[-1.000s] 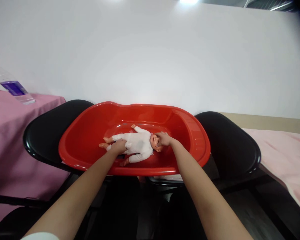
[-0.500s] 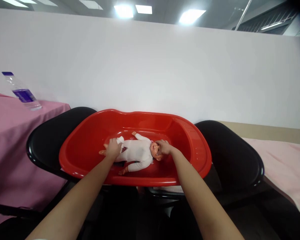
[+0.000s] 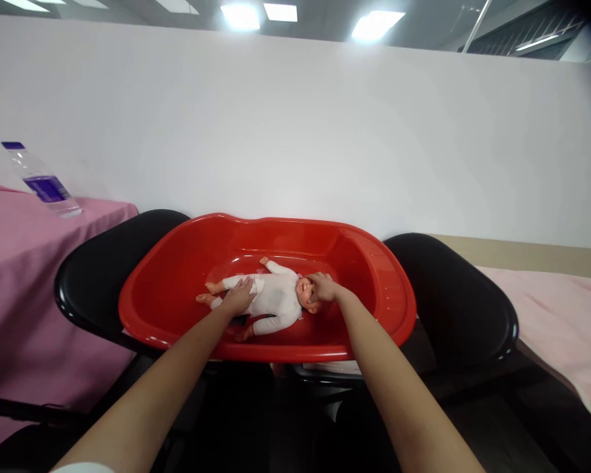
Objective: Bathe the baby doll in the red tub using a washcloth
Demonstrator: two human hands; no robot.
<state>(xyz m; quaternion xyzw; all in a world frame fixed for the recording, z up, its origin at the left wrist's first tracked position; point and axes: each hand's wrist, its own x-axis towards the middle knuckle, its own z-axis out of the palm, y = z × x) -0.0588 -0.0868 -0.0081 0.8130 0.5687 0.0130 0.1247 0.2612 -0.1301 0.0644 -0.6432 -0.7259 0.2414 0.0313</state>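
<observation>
A baby doll (image 3: 278,293) in a white bodysuit lies face up in a red baby bath (image 3: 384,289), its head to the right and bare feet to the left. A greyish patch marks the middle of its suit. My left hand (image 3: 239,297) rests over the doll's hip, fingers closed on a small white cloth (image 3: 259,285) pressed against the suit. Around the top of the doll's head my right hand (image 3: 324,288) is curled, its thumb by the face.
Black chair seats (image 3: 111,276) stand under and beside the bath on the left and right. A tilted-looking plastic bottle (image 3: 46,187) is on a pink-covered table (image 3: 20,249) at left. A pale pink cloth (image 3: 551,315) covers a surface at right. Behind is a white wall (image 3: 295,131).
My left hand has moved right with the white cloth, from the doll's legs to its hip, and now lies lower on it. My right hand stays at the doll's head.
</observation>
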